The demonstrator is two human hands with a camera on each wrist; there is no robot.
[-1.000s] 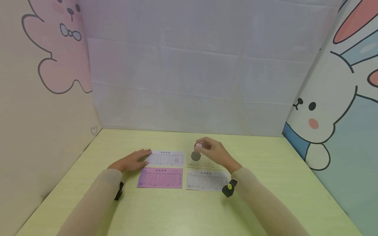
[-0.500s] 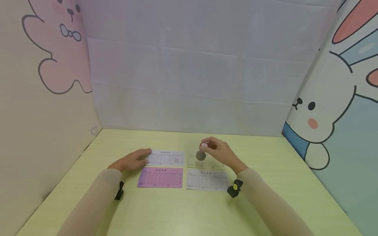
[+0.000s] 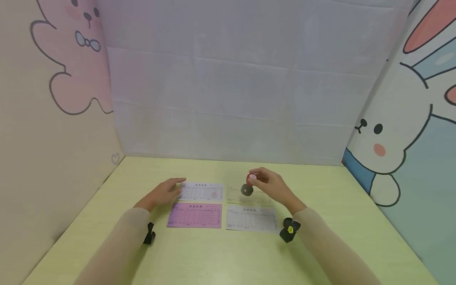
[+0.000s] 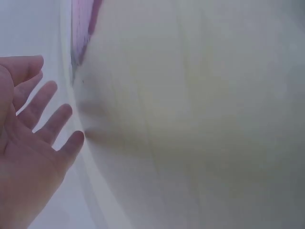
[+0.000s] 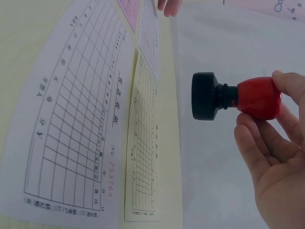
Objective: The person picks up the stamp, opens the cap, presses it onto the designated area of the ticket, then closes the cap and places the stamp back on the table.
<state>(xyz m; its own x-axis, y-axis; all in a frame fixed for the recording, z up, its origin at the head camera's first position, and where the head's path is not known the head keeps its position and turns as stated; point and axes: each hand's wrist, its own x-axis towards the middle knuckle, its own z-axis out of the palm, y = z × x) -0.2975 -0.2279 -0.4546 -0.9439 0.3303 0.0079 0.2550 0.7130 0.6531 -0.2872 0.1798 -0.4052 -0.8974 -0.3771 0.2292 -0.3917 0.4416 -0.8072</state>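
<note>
My right hand (image 3: pixel 273 187) grips a round stamp by its red knob (image 5: pixel 259 98), between thumb and fingers. The stamp's black base (image 5: pixel 205 96) faces down, held above the pale yellow receipt form (image 3: pixel 261 195). That form is partly hidden by the stamp and hand. Near the left edge of the back-left white form (image 3: pixel 201 191) is my left hand (image 3: pixel 161 195), holding nothing. In the left wrist view its fingers are spread and slightly bent. A small red stamp mark (image 3: pixel 214 194) shows on this form's right side.
In front lie a pink form (image 3: pixel 194 215) on the left and another white form (image 3: pixel 251 219) on the right. All rest on the pale yellow table (image 3: pixel 213 257). A white curtain (image 3: pixel 228 99) closes off the back, with cartoon-printed walls on both sides.
My right hand has moved rightward over the yellow form with the stamp. The left hand's fingers have shifted slightly up and right at the white form's edge.
</note>
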